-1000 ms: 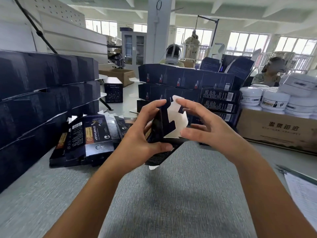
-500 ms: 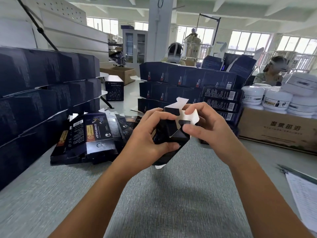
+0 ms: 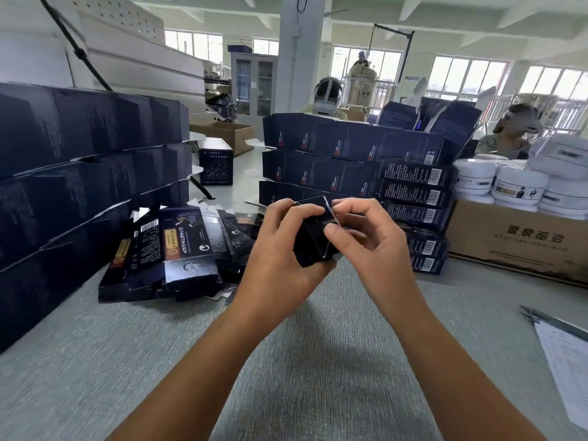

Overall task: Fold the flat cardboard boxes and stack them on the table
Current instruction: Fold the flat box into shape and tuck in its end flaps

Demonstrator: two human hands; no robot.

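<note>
Above the grey table (image 3: 318,361) I hold a small dark cardboard box (image 3: 310,240) between both hands. My left hand (image 3: 280,256) grips its left side and underside, thumb at the bottom. My right hand (image 3: 366,237) pinches the box's end flaps, thumb pressing on the folded end. Much of the box is hidden by my fingers. A heap of flat dark boxes (image 3: 178,249) lies on the table to the left. Stacked folded boxes (image 3: 79,160) stand at far left, and another stack (image 3: 350,160) rises behind my hands.
A brown carton (image 3: 515,240) topped with white jars (image 3: 515,186) sits at right. A clipboard with paper (image 3: 566,354) lies at the right edge. One upright dark box (image 3: 216,165) stands behind the heap. Two people sit beyond the far stack.
The white inner flaps that stood open at the box's end have been folded in. My right thumb and fingers now press them down, and both hands close tighter round the box.
</note>
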